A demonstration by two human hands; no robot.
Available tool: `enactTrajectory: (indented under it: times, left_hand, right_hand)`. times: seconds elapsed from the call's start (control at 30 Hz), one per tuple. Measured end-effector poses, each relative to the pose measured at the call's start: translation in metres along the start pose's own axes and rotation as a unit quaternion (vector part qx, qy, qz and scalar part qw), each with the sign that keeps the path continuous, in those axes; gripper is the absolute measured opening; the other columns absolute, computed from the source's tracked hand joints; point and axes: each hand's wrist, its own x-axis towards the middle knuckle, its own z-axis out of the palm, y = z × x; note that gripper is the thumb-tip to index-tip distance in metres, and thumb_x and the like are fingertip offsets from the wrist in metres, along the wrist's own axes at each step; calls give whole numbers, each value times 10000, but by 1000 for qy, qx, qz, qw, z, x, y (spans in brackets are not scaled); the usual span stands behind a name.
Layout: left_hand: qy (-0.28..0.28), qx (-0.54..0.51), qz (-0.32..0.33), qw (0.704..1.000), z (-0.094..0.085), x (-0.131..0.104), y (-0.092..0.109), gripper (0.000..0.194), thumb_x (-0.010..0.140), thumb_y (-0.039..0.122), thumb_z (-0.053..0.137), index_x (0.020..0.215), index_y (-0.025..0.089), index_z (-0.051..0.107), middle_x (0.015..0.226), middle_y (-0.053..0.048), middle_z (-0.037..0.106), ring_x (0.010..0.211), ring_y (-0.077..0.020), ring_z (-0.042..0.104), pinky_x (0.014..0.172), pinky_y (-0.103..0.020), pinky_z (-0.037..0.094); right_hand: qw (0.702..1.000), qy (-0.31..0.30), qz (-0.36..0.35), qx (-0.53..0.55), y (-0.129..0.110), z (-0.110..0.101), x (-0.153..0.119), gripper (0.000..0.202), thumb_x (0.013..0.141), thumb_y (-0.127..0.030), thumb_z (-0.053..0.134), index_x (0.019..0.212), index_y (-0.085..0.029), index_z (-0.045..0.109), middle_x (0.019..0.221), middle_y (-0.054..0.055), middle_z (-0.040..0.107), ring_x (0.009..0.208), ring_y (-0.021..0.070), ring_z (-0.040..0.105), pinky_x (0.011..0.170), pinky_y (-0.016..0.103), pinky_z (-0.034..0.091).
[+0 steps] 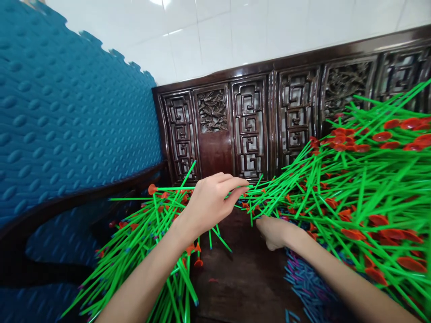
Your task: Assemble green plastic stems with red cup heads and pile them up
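My left hand [217, 197] is closed in a pinch on a thin green plastic stick [175, 189], held nearly level. A small orange cup [152, 189] sits on the stick's left end. Lower and to the right, my right hand [274, 231] has its fingers curled at the near edge of the large pile of green sticks [360, 188] with orange-red cups. Its fingertips are mostly hidden, so I cannot make out what they hold. Beneath my left forearm lies another heap of green sticks [124, 255], some with orange cups and blue tips.
Many short blue and purple pieces [310, 282] lie on the dark wooden seat [232, 282], under my right forearm. Behind stands a carved wooden backrest [215, 152] against a white tiled wall [215, 40]. A blue textured foam mat [77, 103] rises at the left beside the curved armrest [84, 193].
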Motion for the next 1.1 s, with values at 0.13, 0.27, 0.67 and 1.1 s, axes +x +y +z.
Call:
enactTrajectory:
  times: [0.13,0.27,0.67,1.1]
  left_hand:
    - [0,8,-3,1000,2,-2,-4,147,957,226,609,1035,166,718,953,-32,760,867,-174,707,790,-325,564]
    - [1,10,-13,1000,4,-2,-8,144,955,227,610,1033,172,718,964,-32,763,877,-176,710,809,-332,561]
    - [9,-4,-21,1000,8,4,-5,163,959,206,592,1050,157,718,969,-39,761,885,-172,712,805,-320,549]
    - [15,-15,-28,999,10,5,-6,159,963,202,589,1055,158,712,1021,-48,764,926,-177,715,835,-332,560]
  right_hand:
    - [992,118,-35,24,2,-32,-23,191,805,-122,548,888,-125,721,822,105,720,755,229,696,609,283,470]
    - [879,437,-159,103,1,-60,-51,221,867,-178,532,966,-149,728,891,83,735,797,210,695,748,319,523]
    - [786,571,-181,151,-3,-72,-68,111,891,-167,611,915,-160,719,858,35,768,748,162,727,707,248,570]
    - [786,569,-198,140,1,-75,-68,109,910,-161,599,926,-167,707,895,44,759,783,176,721,743,279,574]
